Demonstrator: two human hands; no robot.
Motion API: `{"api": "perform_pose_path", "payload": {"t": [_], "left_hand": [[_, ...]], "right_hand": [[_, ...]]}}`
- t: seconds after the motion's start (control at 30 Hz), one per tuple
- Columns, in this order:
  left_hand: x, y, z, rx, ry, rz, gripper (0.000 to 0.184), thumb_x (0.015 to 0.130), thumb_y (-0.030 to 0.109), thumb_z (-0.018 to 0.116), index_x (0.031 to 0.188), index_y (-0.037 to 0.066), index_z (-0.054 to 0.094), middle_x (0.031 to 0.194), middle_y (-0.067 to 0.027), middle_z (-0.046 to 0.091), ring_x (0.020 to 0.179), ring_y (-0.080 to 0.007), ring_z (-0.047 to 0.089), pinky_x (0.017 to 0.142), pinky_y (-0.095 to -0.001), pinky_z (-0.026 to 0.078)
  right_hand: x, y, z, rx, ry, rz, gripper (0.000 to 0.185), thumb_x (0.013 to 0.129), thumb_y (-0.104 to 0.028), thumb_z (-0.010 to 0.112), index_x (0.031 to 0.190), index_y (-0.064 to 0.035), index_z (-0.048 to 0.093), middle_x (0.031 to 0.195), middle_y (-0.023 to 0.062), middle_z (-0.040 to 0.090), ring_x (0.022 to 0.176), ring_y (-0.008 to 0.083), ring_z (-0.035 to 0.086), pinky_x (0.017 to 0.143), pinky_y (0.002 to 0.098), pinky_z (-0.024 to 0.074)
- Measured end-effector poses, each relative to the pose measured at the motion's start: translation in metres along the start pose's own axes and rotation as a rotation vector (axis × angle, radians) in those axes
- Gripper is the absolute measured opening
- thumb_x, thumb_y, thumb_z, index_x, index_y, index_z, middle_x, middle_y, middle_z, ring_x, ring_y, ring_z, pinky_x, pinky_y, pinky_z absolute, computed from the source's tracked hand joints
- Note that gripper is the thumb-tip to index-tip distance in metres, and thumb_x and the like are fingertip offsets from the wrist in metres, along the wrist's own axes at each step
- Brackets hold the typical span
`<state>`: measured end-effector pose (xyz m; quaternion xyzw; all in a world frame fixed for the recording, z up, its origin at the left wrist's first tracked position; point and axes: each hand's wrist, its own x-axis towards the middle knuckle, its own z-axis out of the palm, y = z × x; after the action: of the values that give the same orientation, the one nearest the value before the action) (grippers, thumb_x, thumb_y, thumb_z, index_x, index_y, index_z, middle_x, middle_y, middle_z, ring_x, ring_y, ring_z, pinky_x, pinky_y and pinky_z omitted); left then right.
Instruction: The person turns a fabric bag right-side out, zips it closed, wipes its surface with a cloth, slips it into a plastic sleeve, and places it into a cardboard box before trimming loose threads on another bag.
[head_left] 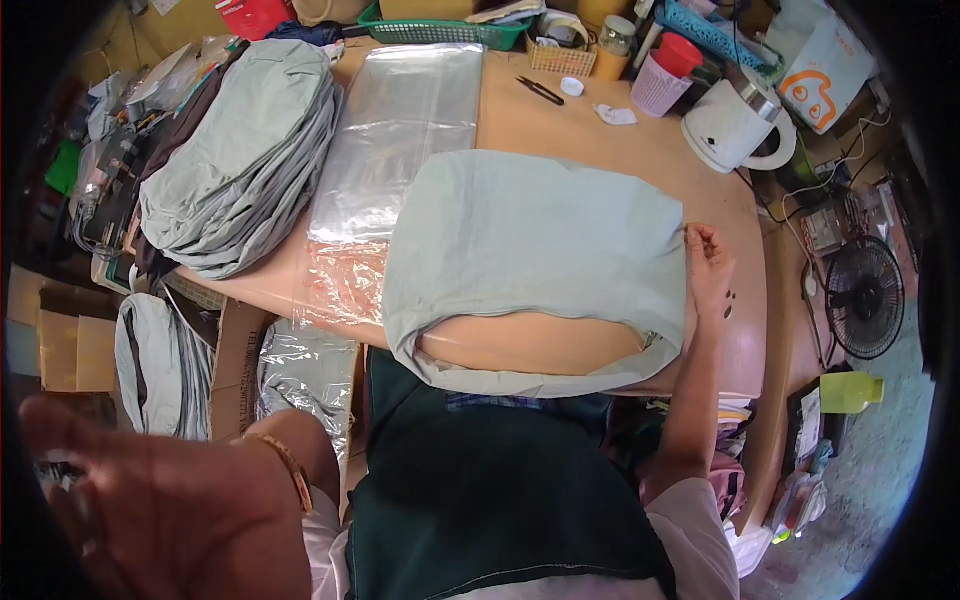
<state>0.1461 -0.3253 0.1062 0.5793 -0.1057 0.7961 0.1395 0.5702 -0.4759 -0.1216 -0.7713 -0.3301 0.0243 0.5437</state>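
A pale grey-green fabric cover (540, 230) lies flat on the table, its long opening facing my body and the tabletop showing through it. My right hand (708, 265) is at the cover's right edge, fingers curled and pinching the fabric near the corner. Close to the camera at lower left, my left hand (190, 510) is raised palm up, with a bracelet at the wrist. Its fingers look spread and are partly lost in the dark frame edge; I see nothing held in it. Clear plastic bags (400, 130) lie partly beneath the cover's left side.
A pile of similar covers (245, 150) sits at the table's left. Thread snips (540, 91), a white cap (572, 86), a pink cup (660, 88) and an electric kettle (735, 120) stand along the back. A black fan (865, 297) is at right; below left is a cardboard box (238, 365).
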Motion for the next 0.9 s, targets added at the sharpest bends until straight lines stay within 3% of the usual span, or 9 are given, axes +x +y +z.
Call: {"api": "perform_pose_path", "payload": {"t": [0.17,0.37,0.43,0.5,0.57,0.63,0.73,0.8,0.9], "left_hand": [[0.012,0.01,0.009,-0.126,-0.004,0.112,0.042,0.098,0.038,0.044,0.119,0.004,0.059,0.11,-0.0128,0.061,0.103,-0.0268,0.056,0.109,-0.0484,0.032],[0.012,0.004,0.022,-0.225,-0.004,0.142,0.036,0.096,0.034,0.05,0.12,0.008,0.059,0.114,-0.0058,0.061,0.107,-0.0194,0.055,0.107,-0.0441,0.035],[0.0,-0.015,0.03,-0.267,-0.019,0.113,0.035,0.095,0.032,0.052,0.12,0.009,0.059,0.115,-0.0034,0.061,0.109,-0.0169,0.055,0.106,-0.0427,0.035],[-0.026,-0.056,0.037,-0.151,-0.155,-0.052,0.033,0.095,0.031,0.054,0.121,0.01,0.059,0.116,-0.0011,0.061,0.11,-0.0144,0.055,0.105,-0.0413,0.036],[-0.083,-0.107,0.022,0.563,-0.514,-0.399,0.038,0.089,0.012,0.062,0.125,0.0,0.055,0.119,-0.0116,0.061,0.112,-0.0226,0.056,0.101,-0.0368,0.041],[-0.147,-0.162,0.013,0.548,-0.653,-0.551,0.043,0.085,0.02,0.071,0.121,0.001,0.058,0.118,-0.0153,0.061,0.102,-0.0254,0.059,0.089,-0.0336,0.046],[-0.199,-0.189,0.0,0.529,-0.749,-0.8,0.036,0.086,0.024,0.071,0.11,-0.001,0.065,0.099,-0.011,0.066,0.081,-0.0161,0.06,0.072,-0.0287,0.048],[-0.212,-0.199,-0.005,0.331,-0.772,-1.202,0.027,0.088,0.024,0.07,0.093,-0.003,0.069,0.074,-0.0017,0.063,0.063,-0.0068,0.05,0.056,-0.0253,0.041],[-0.228,-0.214,-0.017,0.296,-0.768,-1.309,0.023,0.092,0.023,0.068,0.083,0.001,0.07,0.073,0.0064,0.06,0.066,-0.0016,0.047,0.059,-0.0196,0.039]], "right_hand": [[0.003,0.032,0.008,-0.058,0.136,-0.03,0.017,0.094,-0.014,0.063,0.096,0.0026,0.067,0.08,0.0037,0.066,0.072,0.0097,0.058,0.067,0.0245,0.0473],[0.019,0.035,-0.007,0.218,-0.06,0.116,0.026,0.097,-0.022,0.059,0.109,0.0013,0.063,0.096,0.006,0.066,0.088,0.0112,0.059,0.078,0.0249,0.0464],[0.022,0.01,-0.01,0.297,-0.094,0.328,0.033,0.097,-0.025,0.058,0.116,0.0013,0.059,0.104,0.0064,0.064,0.093,0.0119,0.057,0.083,0.0261,0.0462],[0.026,-0.008,-0.005,0.242,-0.101,0.219,0.034,0.096,-0.024,0.061,0.118,0.0012,0.058,0.104,0.0057,0.063,0.093,0.0115,0.057,0.083,0.026,0.0463],[0.031,-0.016,0.009,0.194,-0.112,0.114,0.036,0.094,-0.024,0.063,0.119,0.0011,0.057,0.104,0.005,0.063,0.092,0.0112,0.057,0.084,0.026,0.0463],[0.037,-0.016,0.025,0.334,-0.148,0.034,0.026,0.092,-0.02,0.066,0.109,0.0002,0.062,0.093,0.0001,0.062,0.084,0.0072,0.054,0.077,0.0223,0.0433],[0.053,0.009,0.035,0.315,-0.182,0.172,0.014,0.091,-0.015,0.067,0.094,-0.0015,0.066,0.083,-0.0044,0.058,0.076,0.0039,0.049,0.07,0.0201,0.0389],[0.054,0.014,0.04,0.359,-0.155,0.144,0.012,0.091,-0.015,0.066,0.089,-0.0024,0.065,0.08,-0.0057,0.057,0.074,0.0032,0.046,0.067,0.0198,0.0373],[0.051,0.024,0.046,0.368,-0.168,0.145,0.013,0.092,-0.014,0.065,0.084,-0.0035,0.065,0.077,-0.006,0.056,0.072,0.003,0.046,0.067,0.0197,0.0369]]}}
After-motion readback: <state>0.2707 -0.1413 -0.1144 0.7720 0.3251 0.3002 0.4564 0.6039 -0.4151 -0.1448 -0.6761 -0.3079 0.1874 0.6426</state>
